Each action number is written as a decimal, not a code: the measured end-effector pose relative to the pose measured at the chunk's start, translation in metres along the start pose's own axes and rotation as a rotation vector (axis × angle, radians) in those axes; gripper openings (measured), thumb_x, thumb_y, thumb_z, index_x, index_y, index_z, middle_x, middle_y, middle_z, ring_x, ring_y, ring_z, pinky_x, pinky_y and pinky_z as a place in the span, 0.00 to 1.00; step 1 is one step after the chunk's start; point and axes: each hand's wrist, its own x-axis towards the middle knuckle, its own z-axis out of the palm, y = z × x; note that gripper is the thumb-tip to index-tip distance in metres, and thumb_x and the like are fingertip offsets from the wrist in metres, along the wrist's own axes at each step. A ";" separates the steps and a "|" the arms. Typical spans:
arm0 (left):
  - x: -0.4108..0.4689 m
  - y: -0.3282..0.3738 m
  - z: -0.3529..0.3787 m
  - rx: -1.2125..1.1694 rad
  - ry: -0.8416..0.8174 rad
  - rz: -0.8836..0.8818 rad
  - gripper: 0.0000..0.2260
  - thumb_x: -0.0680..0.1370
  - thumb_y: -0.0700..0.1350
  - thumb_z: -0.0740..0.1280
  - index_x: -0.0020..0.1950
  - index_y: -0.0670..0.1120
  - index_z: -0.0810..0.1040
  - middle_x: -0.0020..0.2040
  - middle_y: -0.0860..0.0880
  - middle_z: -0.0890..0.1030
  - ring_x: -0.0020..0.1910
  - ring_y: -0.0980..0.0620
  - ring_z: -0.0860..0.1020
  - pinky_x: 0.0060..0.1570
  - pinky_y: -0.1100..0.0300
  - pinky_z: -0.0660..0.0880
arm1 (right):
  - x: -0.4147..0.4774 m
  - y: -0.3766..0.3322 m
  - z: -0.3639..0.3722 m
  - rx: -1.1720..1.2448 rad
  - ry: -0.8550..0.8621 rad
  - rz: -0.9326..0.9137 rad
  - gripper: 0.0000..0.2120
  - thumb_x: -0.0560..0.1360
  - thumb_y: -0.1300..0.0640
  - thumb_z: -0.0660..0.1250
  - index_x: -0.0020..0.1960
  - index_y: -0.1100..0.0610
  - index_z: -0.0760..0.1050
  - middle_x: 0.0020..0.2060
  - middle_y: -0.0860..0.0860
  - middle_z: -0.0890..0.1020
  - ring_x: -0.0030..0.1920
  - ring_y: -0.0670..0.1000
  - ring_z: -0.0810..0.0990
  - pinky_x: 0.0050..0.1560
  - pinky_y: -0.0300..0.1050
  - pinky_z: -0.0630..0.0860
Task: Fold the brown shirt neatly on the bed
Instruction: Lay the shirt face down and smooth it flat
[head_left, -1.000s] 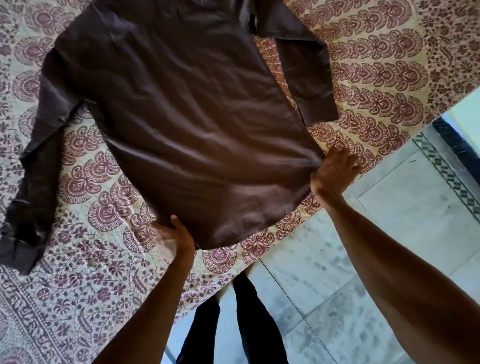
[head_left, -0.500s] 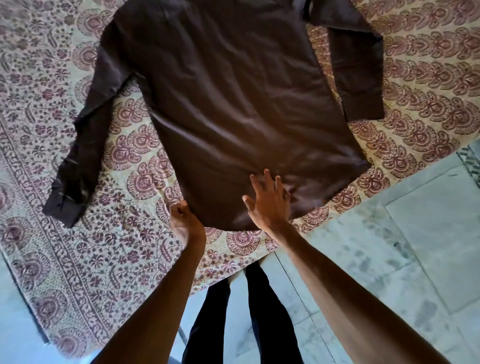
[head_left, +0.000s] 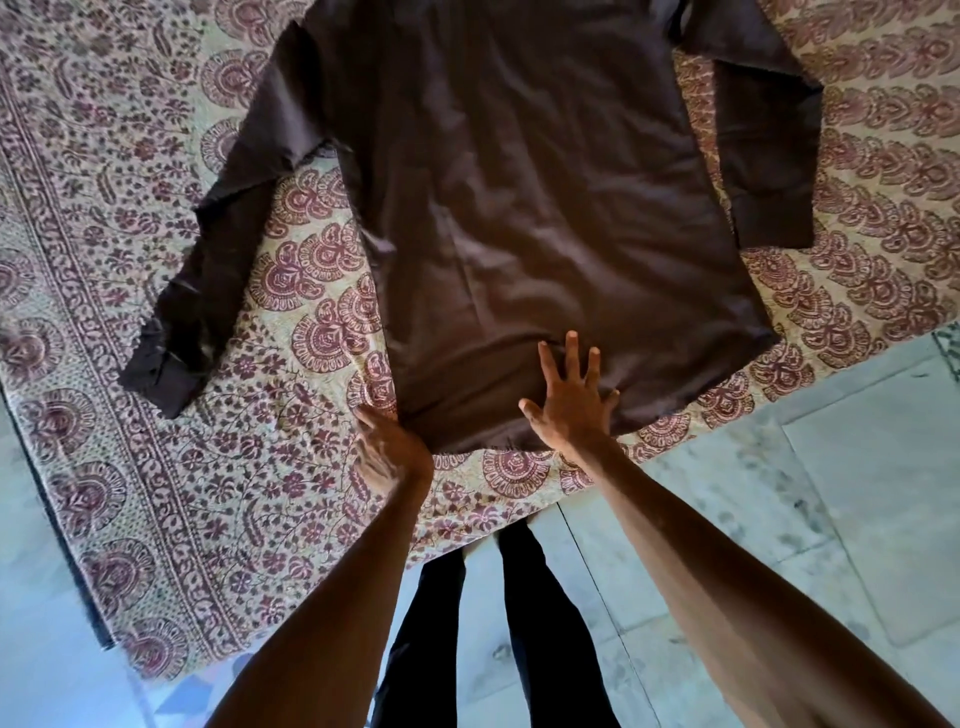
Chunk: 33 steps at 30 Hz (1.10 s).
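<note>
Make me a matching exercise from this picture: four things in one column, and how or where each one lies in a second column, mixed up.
Column one
1. right hand
2. left hand
3. sleeve on the person's left of the brown cloth shirt
4. patterned cream and maroon bedspread

Column two
A. spread under the shirt
B. fingers splayed flat on the shirt near its hem
C. stretched slantwise away from the shirt's body
D. at the hem's corner, blurred

Pairs: 1-B, 2-D, 3-C, 4-A

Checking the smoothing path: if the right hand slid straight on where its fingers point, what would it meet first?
Only more of the dark brown long-sleeved shirt: the right hand lies flat near the hem, fingers pointing up the shirt's body. Nothing else shows in that line within the picture.
</note>
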 end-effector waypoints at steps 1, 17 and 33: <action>-0.001 0.004 -0.003 -0.005 0.048 0.009 0.19 0.81 0.44 0.57 0.70 0.39 0.62 0.57 0.37 0.75 0.52 0.38 0.76 0.48 0.46 0.71 | 0.001 0.000 -0.002 0.015 0.032 0.002 0.39 0.76 0.41 0.65 0.79 0.45 0.47 0.79 0.50 0.40 0.78 0.61 0.42 0.68 0.73 0.56; -0.053 0.044 0.010 0.205 -0.591 0.967 0.13 0.80 0.55 0.57 0.51 0.50 0.77 0.50 0.49 0.81 0.50 0.45 0.81 0.47 0.53 0.76 | -0.035 0.061 -0.004 0.040 0.291 0.039 0.24 0.64 0.62 0.74 0.59 0.52 0.75 0.55 0.54 0.76 0.56 0.59 0.75 0.52 0.54 0.76; -0.066 0.086 0.009 0.073 -0.221 0.829 0.10 0.77 0.50 0.64 0.55 0.47 0.76 0.52 0.44 0.78 0.50 0.41 0.78 0.45 0.50 0.74 | -0.001 0.112 -0.056 0.317 0.619 0.292 0.16 0.66 0.64 0.70 0.53 0.56 0.77 0.52 0.57 0.78 0.51 0.60 0.77 0.46 0.51 0.76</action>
